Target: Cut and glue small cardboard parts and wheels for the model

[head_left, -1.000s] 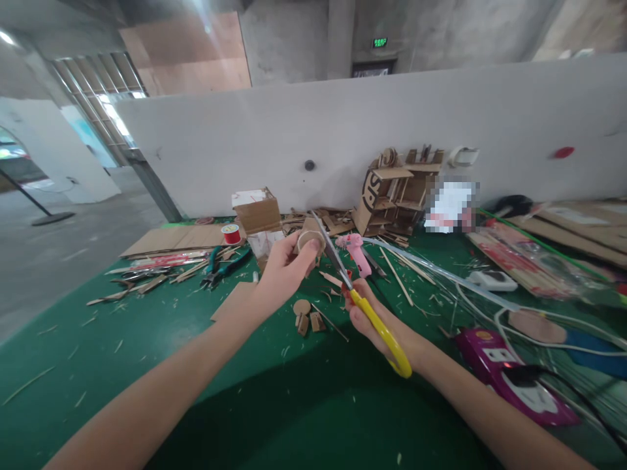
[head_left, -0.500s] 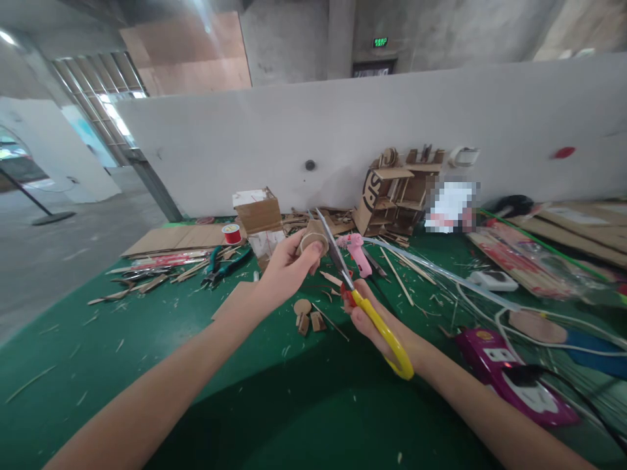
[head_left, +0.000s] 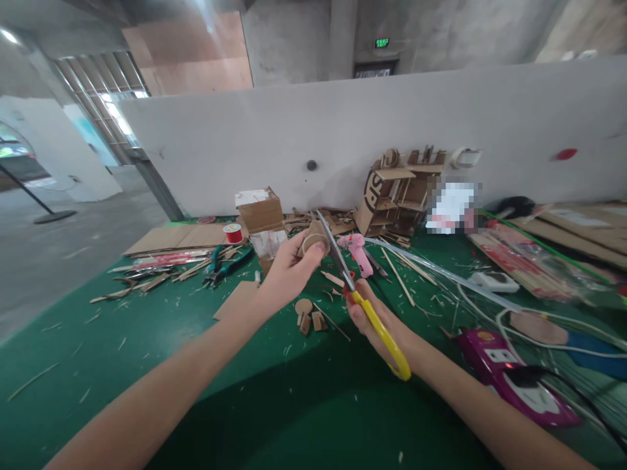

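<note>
My left hand [head_left: 292, 264] pinches a small piece of cardboard [head_left: 316, 236] with a round outline on it, thumb on the near face. In my right hand [head_left: 369, 313] is a pair of scissors [head_left: 375, 323] with yellow and red handles. Their blades point up and away, slightly parted, beside the right edge of the cardboard. Whether a blade touches it I cannot tell. On the table below lie a cardboard disc [head_left: 304, 306], small cardboard blocks [head_left: 319, 320] and a thin stick [head_left: 334, 324].
Behind the hands lie a pink glue gun [head_left: 360, 254] and a cardboard shelf model [head_left: 392, 196]. Teal-handled pliers [head_left: 228, 264], a red thread spool [head_left: 232, 233] and a cardboard box [head_left: 262, 215] are to the left. A purple power strip [head_left: 514, 375] with cables sits at right.
The scissors' handles have drawn slightly closer together, narrowing the gap between the blades. Both hands otherwise stay in nearly the same place.
</note>
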`<state>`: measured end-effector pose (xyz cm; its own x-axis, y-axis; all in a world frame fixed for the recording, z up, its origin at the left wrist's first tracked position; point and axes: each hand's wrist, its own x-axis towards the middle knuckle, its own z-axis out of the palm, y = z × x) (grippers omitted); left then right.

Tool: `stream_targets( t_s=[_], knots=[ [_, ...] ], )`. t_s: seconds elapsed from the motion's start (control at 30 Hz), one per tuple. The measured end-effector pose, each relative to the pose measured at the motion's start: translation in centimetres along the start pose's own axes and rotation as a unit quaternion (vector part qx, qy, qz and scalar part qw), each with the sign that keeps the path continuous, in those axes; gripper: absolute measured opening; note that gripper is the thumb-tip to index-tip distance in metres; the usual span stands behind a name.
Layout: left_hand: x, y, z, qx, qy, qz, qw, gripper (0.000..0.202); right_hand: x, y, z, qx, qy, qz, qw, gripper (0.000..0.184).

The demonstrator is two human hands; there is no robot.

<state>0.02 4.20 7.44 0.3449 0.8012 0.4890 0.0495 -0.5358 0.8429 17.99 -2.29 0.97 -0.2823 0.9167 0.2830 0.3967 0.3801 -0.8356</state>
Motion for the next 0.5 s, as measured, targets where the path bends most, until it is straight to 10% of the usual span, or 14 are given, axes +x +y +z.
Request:
stream_targets(
  t_s=[0.5],
  knots=[
    [-0.6, 0.5, 1.4, -0.038, 0.025, -0.037, 0.998, 0.027, -0.1, 1.1, 0.3, -0.02, 0.025, 0.002, 0.999, 0.025]
  ],
)
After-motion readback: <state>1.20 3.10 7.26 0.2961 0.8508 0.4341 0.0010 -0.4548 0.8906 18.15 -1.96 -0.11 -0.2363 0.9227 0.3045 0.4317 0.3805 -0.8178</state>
